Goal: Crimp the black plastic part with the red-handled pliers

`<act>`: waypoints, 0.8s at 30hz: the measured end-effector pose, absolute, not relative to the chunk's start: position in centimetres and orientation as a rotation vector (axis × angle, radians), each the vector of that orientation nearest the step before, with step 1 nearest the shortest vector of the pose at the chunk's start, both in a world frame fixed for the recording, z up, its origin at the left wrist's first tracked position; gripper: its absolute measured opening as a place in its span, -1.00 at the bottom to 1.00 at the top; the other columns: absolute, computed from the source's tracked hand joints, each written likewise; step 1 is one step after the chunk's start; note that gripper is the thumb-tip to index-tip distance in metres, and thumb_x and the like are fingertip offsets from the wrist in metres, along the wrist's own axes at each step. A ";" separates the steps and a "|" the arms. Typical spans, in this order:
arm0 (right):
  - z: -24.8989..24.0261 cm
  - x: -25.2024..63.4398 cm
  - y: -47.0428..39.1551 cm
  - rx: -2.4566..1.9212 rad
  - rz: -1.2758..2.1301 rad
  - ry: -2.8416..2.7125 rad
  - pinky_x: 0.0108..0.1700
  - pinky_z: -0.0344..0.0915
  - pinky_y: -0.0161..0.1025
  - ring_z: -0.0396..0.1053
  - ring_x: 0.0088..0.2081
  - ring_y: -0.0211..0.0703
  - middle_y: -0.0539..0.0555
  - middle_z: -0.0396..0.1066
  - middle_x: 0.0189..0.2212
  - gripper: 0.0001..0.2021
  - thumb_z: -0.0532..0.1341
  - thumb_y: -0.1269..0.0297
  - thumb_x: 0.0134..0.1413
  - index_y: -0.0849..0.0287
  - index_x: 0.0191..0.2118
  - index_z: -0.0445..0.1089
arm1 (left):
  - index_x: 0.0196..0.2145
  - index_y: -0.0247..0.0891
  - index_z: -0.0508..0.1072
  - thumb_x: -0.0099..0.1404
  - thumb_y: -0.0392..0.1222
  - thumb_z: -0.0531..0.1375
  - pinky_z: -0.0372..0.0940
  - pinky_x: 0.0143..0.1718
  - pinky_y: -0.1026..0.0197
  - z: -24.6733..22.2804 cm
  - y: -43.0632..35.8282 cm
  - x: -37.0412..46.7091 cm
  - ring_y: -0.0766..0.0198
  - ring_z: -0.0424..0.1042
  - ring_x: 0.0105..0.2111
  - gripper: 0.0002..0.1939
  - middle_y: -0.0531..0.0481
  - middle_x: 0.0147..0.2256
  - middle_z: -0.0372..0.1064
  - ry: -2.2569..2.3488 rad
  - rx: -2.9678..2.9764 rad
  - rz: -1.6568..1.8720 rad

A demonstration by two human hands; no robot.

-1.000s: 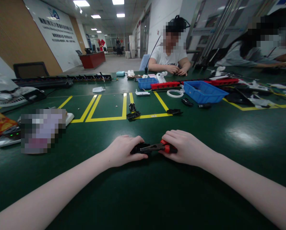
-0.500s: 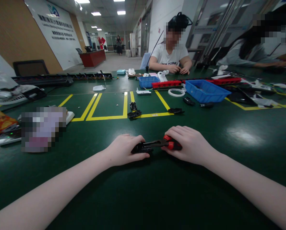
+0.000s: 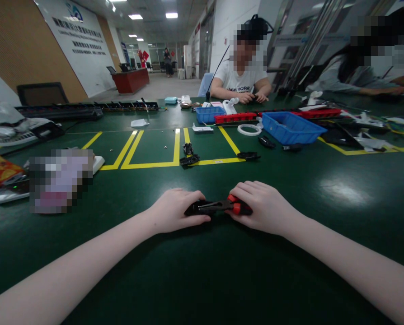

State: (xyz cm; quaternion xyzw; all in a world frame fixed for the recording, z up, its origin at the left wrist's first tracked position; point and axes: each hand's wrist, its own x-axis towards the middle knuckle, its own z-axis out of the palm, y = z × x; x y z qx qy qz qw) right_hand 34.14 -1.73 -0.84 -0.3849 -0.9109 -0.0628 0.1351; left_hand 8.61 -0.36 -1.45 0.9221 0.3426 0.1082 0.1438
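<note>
My right hand (image 3: 261, 205) is closed round the red and black handles of a pair of long-nose pliers (image 3: 218, 206). The pliers lie nearly level, their jaws pointing left. Between thumb and fingers, my left hand (image 3: 180, 210) grips a small black plastic part (image 3: 193, 208). The plier tips reach over this part; whether they bite on it I cannot tell. Beyond my hands, more black plastic parts (image 3: 189, 160) lie by the yellow tape, with another black piece (image 3: 248, 155) to their right.
A blue bin (image 3: 290, 128) and a smaller blue bin (image 3: 209, 115) stand farther back, near a white ring (image 3: 249, 130) and a red strip (image 3: 236, 118). Across the green table sits a person (image 3: 244, 79). A blurred-out flat item (image 3: 63, 180) lies at left.
The pliers and my right hand have shifted slightly left, so the jaws reach farther over the black part. My left hand keeps its grip almost in place.
</note>
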 end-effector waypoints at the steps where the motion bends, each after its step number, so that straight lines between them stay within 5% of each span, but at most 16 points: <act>1: -0.8 34.1 -1.7 -1.114 -0.183 -2.638 -0.32 0.21 -0.20 0.36 -0.34 -0.12 0.13 0.45 -0.32 -0.80 0.24 0.19 0.01 0.19 -0.28 0.36 | -0.12 -0.19 0.36 0.32 0.18 0.10 0.14 -0.39 0.24 -1.4 -0.3 8.6 0.22 0.39 -0.40 -0.61 0.04 -0.38 0.40 0.990 2.654 0.310; 14: -0.1 34.8 -1.4 -1.091 -0.218 -2.679 -0.31 0.21 -0.20 0.35 -0.34 -0.11 0.13 0.44 -0.34 -0.82 0.23 0.22 -0.01 0.19 -0.28 0.36 | -0.12 -0.17 0.38 0.27 0.26 0.10 0.13 -0.43 0.27 -1.6 -0.3 8.5 0.25 0.38 -0.41 -0.54 0.04 -0.37 0.40 1.046 2.588 0.319; 24: -0.1 34.6 -1.4 -1.080 -0.233 -2.682 -0.35 0.18 -0.20 0.34 -0.39 -0.13 0.13 0.43 -0.37 -0.74 0.19 0.07 0.07 0.19 -0.32 0.36 | -0.31 -0.22 0.35 0.25 0.33 0.06 0.05 -0.50 0.28 -1.7 -0.2 8.4 0.27 0.33 -0.48 -0.49 0.05 -0.46 0.35 1.167 2.613 0.320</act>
